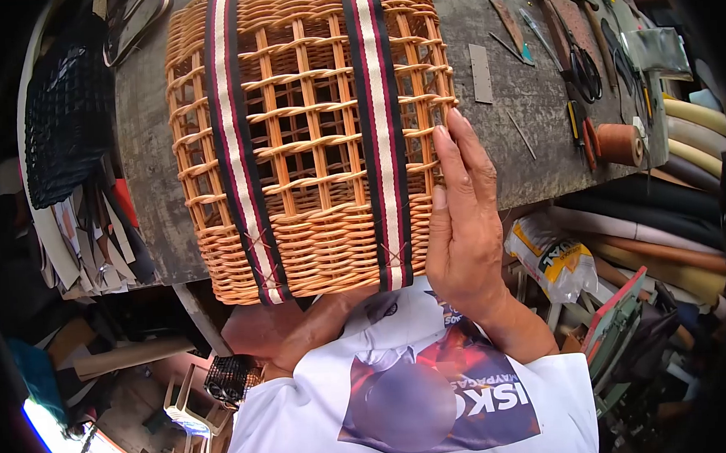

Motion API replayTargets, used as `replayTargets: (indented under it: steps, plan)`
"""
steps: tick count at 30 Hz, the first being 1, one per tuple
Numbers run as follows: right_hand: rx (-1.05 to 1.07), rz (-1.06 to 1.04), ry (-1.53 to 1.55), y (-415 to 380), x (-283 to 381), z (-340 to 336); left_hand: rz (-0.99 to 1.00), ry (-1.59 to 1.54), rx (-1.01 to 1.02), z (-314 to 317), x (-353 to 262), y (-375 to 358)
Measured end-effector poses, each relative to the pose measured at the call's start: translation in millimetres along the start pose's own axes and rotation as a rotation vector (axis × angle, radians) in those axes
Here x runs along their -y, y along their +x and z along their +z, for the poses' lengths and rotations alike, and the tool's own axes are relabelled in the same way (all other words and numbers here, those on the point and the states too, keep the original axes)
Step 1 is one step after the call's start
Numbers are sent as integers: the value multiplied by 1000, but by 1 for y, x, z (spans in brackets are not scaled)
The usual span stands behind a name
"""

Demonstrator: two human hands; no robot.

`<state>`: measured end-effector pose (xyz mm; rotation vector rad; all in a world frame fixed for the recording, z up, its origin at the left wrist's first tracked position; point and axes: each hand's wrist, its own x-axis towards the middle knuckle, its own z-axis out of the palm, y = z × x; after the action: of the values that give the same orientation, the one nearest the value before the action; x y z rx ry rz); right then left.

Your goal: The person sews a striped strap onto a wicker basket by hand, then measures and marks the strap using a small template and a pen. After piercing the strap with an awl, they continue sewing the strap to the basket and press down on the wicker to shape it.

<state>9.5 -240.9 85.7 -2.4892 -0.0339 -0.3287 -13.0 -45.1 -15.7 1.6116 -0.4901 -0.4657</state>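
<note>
A woven wicker basket (324,260) fills the upper middle of the head view, its openwork side facing up. Two striped straps, a left strap (230,111) and a right strap (380,104) in black, maroon and cream, run along it. Crossed stitches show near their lower ends. My right hand (465,198) lies against the basket's right side with its fingers stretched out along the weave. From below, my left forearm (323,325) reaches under the basket's near edge. The basket hides the fingers of my left hand.
On the worn worktable (530,166) at right lie scissors (585,75), a hammer (588,10), a flat metal strip (480,74) and a brown thread spool (621,145). Material rolls (670,205) sit beyond its right edge. A black woven basket (62,118) stands at left.
</note>
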Motion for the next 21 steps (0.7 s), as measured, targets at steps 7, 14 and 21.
replayTargets:
  steps: [7, 14, 21]
  plan:
    - [-97, -31, 14, 0, 3, 4, 69, 105, -103, 27, 26, 16]
    - [-149, -29, 65, -6, 1, 7, 147, 129, -274, 38, 32, 23]
    - [-159, 7, 115, -10, 4, 6, 274, 383, -362, 28, 3, 28]
